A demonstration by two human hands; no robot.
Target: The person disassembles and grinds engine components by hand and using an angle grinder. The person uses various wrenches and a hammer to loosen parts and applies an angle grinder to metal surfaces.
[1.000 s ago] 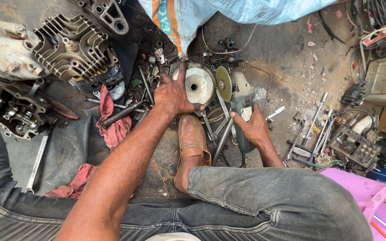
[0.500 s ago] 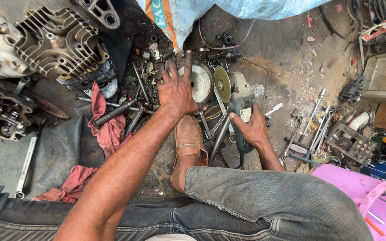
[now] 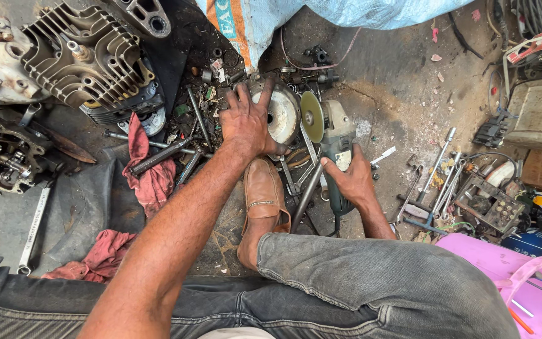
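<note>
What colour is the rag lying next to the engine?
The rag is red, a bit faded and grubby. The head view shows it best, left of the left hand.

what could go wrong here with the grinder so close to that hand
1. The left hand presses down the round silver metal part, its fingers right beside the bare grinding disc of the grey angle grinder; a slip could cut them.
2. The right hand alone grips the grinder, so a kick might twist it loose.
3. The foot in a brown leather sandal sits just below the disc, exposed to sparks.
</note>
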